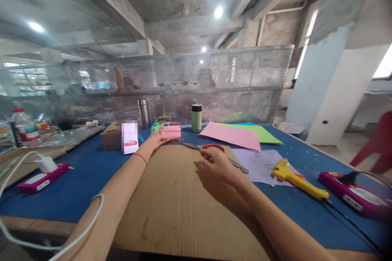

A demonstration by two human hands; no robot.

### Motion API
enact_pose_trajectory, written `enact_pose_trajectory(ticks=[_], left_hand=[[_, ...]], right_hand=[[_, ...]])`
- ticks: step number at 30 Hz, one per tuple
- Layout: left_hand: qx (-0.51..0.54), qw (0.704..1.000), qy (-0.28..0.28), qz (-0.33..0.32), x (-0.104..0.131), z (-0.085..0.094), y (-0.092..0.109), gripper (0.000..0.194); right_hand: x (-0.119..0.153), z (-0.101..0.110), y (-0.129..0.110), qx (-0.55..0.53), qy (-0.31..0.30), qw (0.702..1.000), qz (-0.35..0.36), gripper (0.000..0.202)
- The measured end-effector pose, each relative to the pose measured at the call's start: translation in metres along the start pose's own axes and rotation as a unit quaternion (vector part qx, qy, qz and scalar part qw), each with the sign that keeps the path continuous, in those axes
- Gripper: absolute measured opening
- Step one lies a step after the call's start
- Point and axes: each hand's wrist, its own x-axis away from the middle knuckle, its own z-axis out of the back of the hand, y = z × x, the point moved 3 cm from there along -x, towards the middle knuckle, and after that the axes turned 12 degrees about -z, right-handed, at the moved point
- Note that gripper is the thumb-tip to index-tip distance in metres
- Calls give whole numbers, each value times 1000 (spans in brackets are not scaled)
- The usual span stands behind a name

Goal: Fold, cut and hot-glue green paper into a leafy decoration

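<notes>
My left hand [157, 139] reaches to the far edge of a cardboard sheet [171, 195]. Its fingers are closed on the side of a small pink box-shaped piece [171, 131] with a raised frame at its top. Scissors [192, 146] with red handles lie across the far part of the cardboard, blades pointing left. Curled over the handles is my right hand [217, 165], its fingertips closed at the lower loop. A grey flat strip [240, 166] sticks out to the right from behind that hand; the rest of it is hidden.
Pink paper [232, 134], green paper [263, 133] and lilac paper [260, 163] lie right. A yellow glue gun [298, 179] and magenta power strip [352, 195] are nearer. Behind stand a green bottle [196, 119], steel flask [143, 114] and carton [112, 134]. A white cable [99, 212] crosses my left forearm.
</notes>
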Motion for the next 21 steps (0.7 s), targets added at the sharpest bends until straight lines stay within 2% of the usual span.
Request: enact_pose_trajectory(ticks=[2,7,10,13,16,21], left_hand=[[5,999,-43,0,11,-8,5,44],[17,988,-154,9,61,-33,9,34],[27,978,-205,10,92,-46,7,34],[46,966,-254,14,115,-56,6,35],[55,963,-262,17,124,-61,5,36],[37,965,-259,27,128,-57,6,31]], right_hand=[[-1,7,-3,25,47,998,23,14],[1,28,-17,93,151,982,62,42],[6,29,-25,200,165,960,108,64],[11,22,-29,290,145,934,148,80],[14,16,-31,322,130,924,160,75],[15,14,-34,322,138,921,172,52]])
